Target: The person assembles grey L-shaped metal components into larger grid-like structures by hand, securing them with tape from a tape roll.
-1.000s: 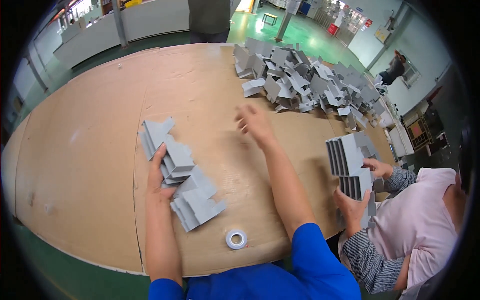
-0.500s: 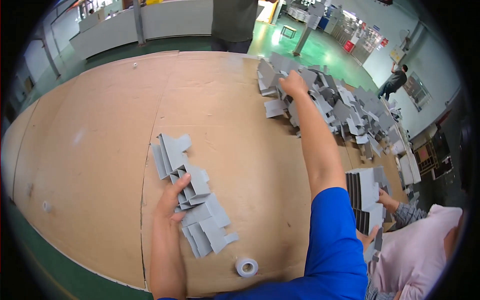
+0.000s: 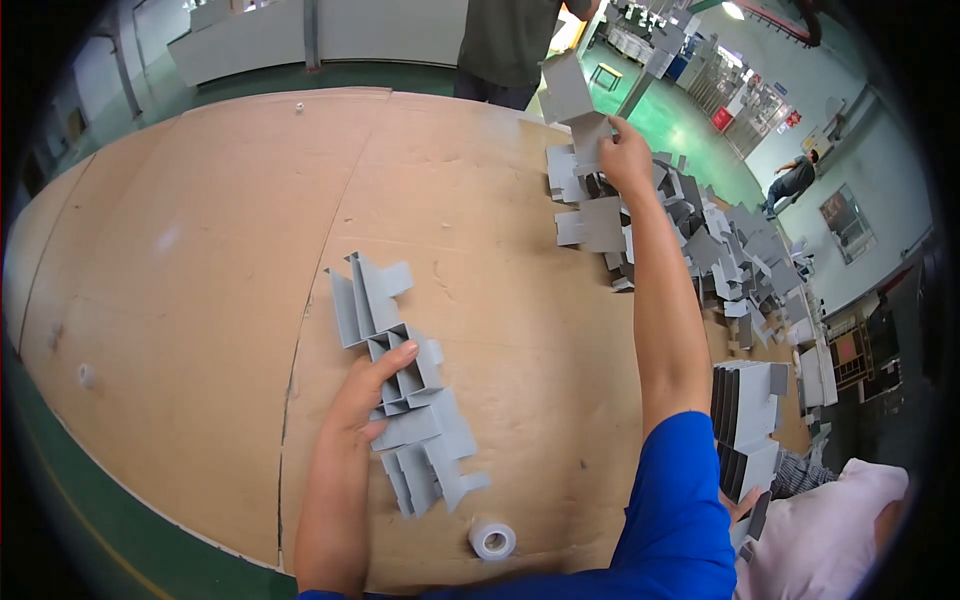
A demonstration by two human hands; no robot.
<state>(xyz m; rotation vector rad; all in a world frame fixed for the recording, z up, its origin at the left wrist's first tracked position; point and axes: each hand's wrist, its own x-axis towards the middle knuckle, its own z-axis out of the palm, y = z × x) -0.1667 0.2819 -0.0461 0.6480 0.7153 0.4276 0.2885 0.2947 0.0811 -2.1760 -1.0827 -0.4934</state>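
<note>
My left hand (image 3: 368, 396) is closed on a grey folded cardboard insert (image 3: 428, 425), its thumb over the small square cells in the middle. Flaps stick out at both ends of this insert, which lies on the table. Far out to the right, my right hand (image 3: 627, 158) pinches a grey cardboard piece (image 3: 568, 88) with a bent panel, held up at the edge of a pile of similar grey pieces (image 3: 700, 235). The fingertips behind that piece are hidden.
A roll of tape (image 3: 492, 540) sits near the front edge of the brown table (image 3: 230, 260). At right, a co-worker in a pink top (image 3: 825, 530) handles a stack of grey cardboard (image 3: 745, 410). Another person (image 3: 508, 50) stands beyond the far edge.
My right hand has raised a grey cardboard piece up from the pile's near left side. My left hand still grips the insert. The whole view has shifted slightly.
</note>
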